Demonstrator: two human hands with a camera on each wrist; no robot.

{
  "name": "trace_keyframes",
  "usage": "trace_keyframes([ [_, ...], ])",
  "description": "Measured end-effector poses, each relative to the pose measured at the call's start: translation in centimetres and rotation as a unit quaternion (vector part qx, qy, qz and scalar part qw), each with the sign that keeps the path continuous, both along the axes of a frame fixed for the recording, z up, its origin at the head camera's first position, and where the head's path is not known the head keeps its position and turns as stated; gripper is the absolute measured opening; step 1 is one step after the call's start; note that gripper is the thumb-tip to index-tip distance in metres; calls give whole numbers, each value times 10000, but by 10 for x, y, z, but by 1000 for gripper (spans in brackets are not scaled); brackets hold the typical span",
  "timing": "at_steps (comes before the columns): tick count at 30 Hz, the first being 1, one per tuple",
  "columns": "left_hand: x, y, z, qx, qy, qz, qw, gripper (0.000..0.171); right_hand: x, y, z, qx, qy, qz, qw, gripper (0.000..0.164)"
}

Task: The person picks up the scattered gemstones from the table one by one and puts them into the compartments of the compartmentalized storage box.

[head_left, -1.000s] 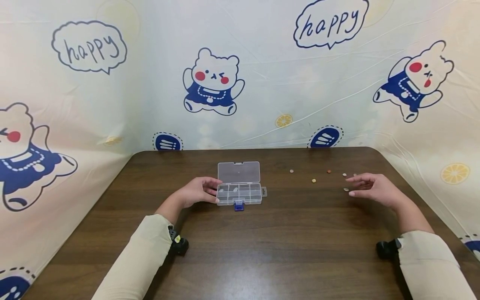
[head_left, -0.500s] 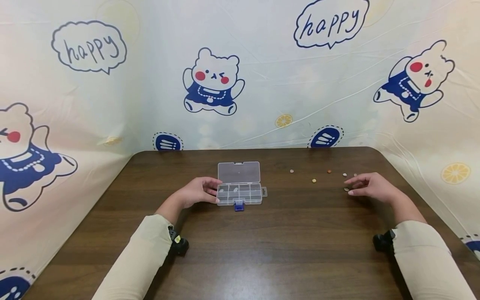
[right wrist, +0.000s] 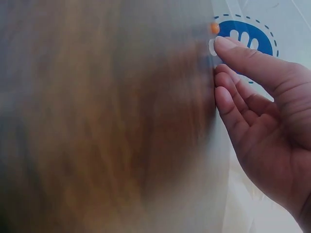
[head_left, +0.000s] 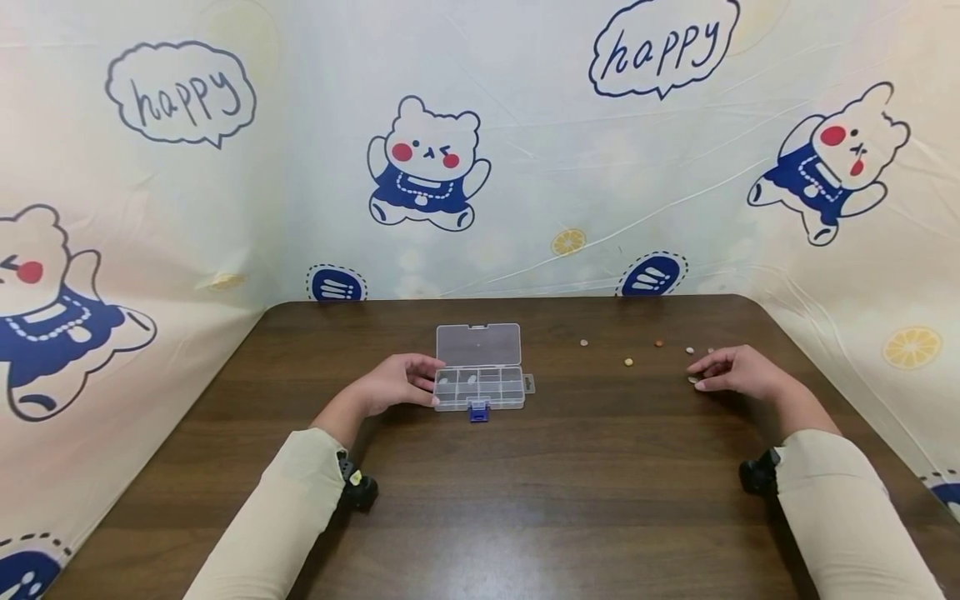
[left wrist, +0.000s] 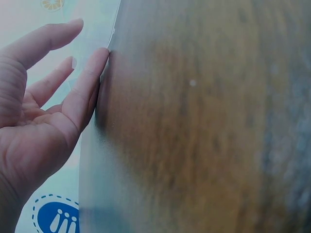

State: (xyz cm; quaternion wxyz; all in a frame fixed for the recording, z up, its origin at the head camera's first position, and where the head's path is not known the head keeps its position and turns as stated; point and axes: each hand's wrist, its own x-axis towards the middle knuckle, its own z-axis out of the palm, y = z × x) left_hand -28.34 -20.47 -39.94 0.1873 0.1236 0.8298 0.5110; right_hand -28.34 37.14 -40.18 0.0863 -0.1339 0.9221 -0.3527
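Observation:
A clear plastic compartment box point(head_left: 501, 387) stands with its lid point(head_left: 478, 344) raised and a blue latch point(head_left: 478, 412) at the front. Small whitish pieces point(head_left: 472, 379) lie in its left compartments. My left hand point(head_left: 392, 385) holds the box's left end, thumb near the front corner and fingers farther back. My right hand point(head_left: 741, 372) is low over the table, thumb and fingertips apart around a small pale piece point(head_left: 692, 380). In the right wrist view, a white piece point(right wrist: 212, 47) shows by the thumb tip, with an orange one point(right wrist: 215, 27) beyond.
Several small rounded pieces lie scattered at the table's back right: a pinkish one point(head_left: 583, 342), a yellow one point(head_left: 628, 362), an orange one point(head_left: 658, 343) and a white one point(head_left: 689, 350). A printed cloth point(head_left: 525, 167) hangs behind the brown table point(head_left: 525, 483).
My right hand has moved slightly left and its thumb and fingertips have come closer together beside the pale piece. The left hand and box have stayed in place.

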Motion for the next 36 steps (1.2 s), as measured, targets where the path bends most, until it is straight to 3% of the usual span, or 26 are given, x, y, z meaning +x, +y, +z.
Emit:
trace_keyframes([
  [12, 0, 2, 3, 9, -66, 45, 10000, 64, -5, 2, -2, 195, 21, -6, 9998, 26],
  [20, 1, 2, 3, 26, -75, 29, 10000, 64, -6, 1, -5, 477, 513, 136, 9974, 16],
  [36, 2, 1, 1, 17, -48, 34, 10000, 65, 3, -1, 1, 200, 853, 159, 9960, 14],
])
